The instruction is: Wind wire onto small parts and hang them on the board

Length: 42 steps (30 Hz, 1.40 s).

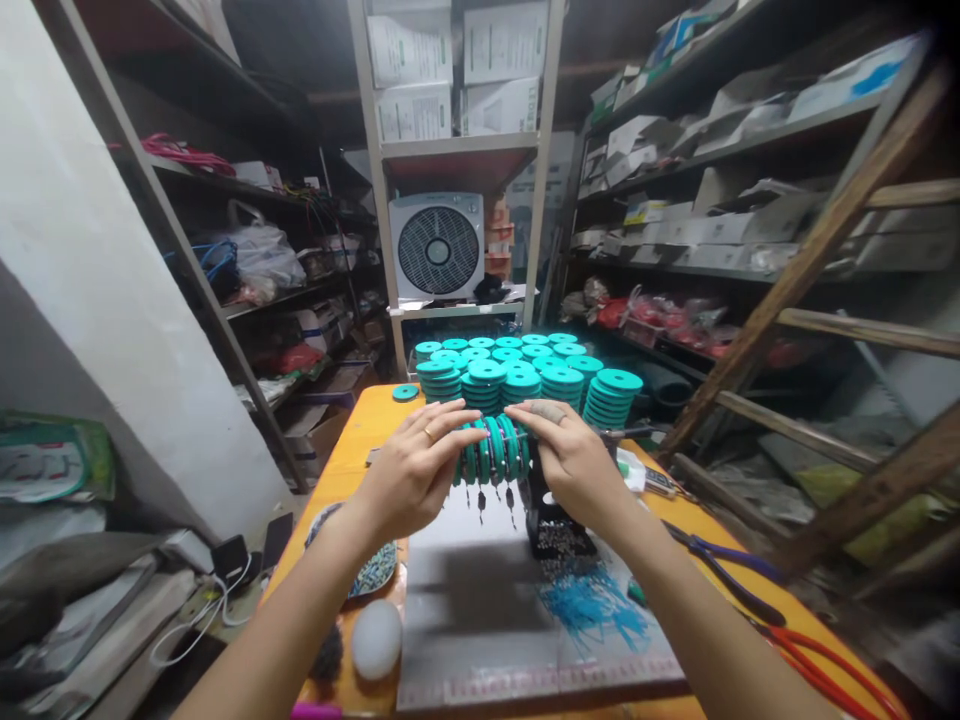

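A row of teal spools [495, 447] sits side by side on a rod above the work board. Small dark pieces dangle beneath it. My left hand [420, 455], with a ring on one finger, rests over the row's left end, fingers bent across the top. At the right end my right hand [566, 450] presses from the other side, thumb partly hidden, the rod sticking out beyond it. Between them the two hands hold the row. Just behind stand several stacks of teal spools [484, 372], and one loose spool [405, 393] lies flat to their left.
On the orange table [352, 420] lie a white board [465, 640], blue offcuts [596, 605], a bowl of small parts [375, 570] and a white round object [376, 640]. Dark-handled pliers [731, 570] and orange-handled pliers [825, 665] lie right. A wooden ladder [802, 260] leans nearby.
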Motion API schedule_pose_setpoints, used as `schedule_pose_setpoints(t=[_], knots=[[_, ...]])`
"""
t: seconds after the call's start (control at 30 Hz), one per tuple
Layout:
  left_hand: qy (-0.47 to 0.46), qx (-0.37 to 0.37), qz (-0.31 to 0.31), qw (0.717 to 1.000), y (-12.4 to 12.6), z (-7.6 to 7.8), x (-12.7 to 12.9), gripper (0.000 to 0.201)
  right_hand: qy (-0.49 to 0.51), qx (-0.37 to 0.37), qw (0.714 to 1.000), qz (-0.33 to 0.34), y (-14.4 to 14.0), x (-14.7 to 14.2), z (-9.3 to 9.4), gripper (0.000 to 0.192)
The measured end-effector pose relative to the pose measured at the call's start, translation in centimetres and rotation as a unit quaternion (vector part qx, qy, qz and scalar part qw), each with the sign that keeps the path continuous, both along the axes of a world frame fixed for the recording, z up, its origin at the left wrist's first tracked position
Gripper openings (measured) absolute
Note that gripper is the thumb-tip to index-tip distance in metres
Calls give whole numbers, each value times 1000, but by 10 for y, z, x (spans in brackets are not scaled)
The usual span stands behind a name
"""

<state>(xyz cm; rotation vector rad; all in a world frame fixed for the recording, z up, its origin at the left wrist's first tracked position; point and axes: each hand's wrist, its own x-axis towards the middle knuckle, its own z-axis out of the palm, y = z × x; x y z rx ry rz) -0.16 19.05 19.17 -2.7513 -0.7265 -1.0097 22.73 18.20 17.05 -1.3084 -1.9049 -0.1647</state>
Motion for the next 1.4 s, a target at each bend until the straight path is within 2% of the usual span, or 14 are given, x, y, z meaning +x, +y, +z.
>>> schedule_pose_setpoints(t=[0.13, 0.37, 0.43, 0.53, 0.6, 0.67, 0.73, 0.8, 0.9, 0.93, 1.0, 1.1, 1.2, 1.4], knots=[[-19, -101, 28, 994, 11, 7, 9, 36, -21, -56, 998, -11, 15, 0, 9, 51], [-73, -167, 34, 983, 17, 17, 6, 36, -44, -114, 992, 15, 29, 3, 20, 51], [-81, -175, 36, 981, 14, 16, -1, 36, -46, -129, 990, 15, 32, 3, 21, 50], [-64, -187, 35, 980, 8, 5, -13, 39, -50, -142, 989, 13, 31, 3, 20, 53], [-39, -163, 34, 985, 4, -6, -20, 67, -48, -136, 989, 7, 22, 3, 21, 57], [-16, -105, 31, 994, 4, -18, -22, 89, -36, -106, 994, -15, 3, 7, 20, 57], [-10, -28, 29, 999, 6, -28, -21, 88, -16, -67, 996, -54, -24, 17, 17, 46], [-25, 39, 26, 999, 11, -35, -18, 78, -3, -69, 994, -89, -52, 32, 5, 36], [-55, 84, 20, 995, 17, -40, -12, 75, -81, -181, 974, -110, -83, 57, -29, 29], [-61, 88, 18, 994, 19, -40, -11, 75, -108, -211, 964, -122, -88, 64, -43, 25], [-72, 91, 15, 993, 20, -41, -10, 75, -131, -222, 948, -187, -92, 72, -72, 19], [-86, 89, 2, 992, 21, -41, -11, 73, -123, -205, 939, -248, -87, 71, -102, 27], [-91, 83, -9, 992, 21, -40, -12, 69, -106, -190, 934, -282, -80, 64, -114, 31], [-87, 55, 9, 995, 19, -38, -14, 66, -78, -179, 929, -315, -75, 56, -121, 28]])
